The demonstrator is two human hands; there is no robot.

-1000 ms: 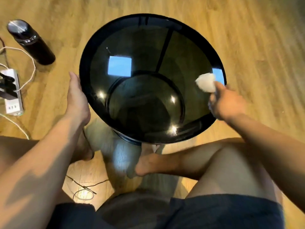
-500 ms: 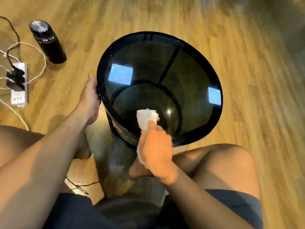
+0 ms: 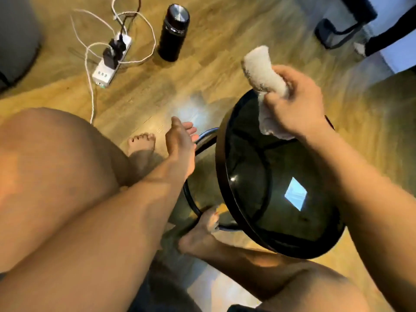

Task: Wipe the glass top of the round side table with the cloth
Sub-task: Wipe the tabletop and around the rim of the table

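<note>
The round side table [image 3: 227,194] has a black rim and a dark glass top [image 3: 279,176] that reflects a bright window patch. It stands at centre right on the wooden floor. My right hand [image 3: 295,102] is raised over the far edge of the glass, shut on a white cloth [image 3: 261,73] that sticks up out of the fist and hangs below it. My left hand [image 3: 180,140] is open, fingers spread, just left of the table's rim and apart from it.
A black flask [image 3: 173,32] stands on the floor beyond the table. A white power strip [image 3: 110,61] with plugs and looping cables lies to its left. My bare feet [image 3: 141,143] rest by the table's lower ring. Dark furniture legs [image 3: 344,25] stand at top right.
My right hand lifted the cloth from the near part of the glass up over the far edge. My left hand let go of the table's rim. The view swung left.
</note>
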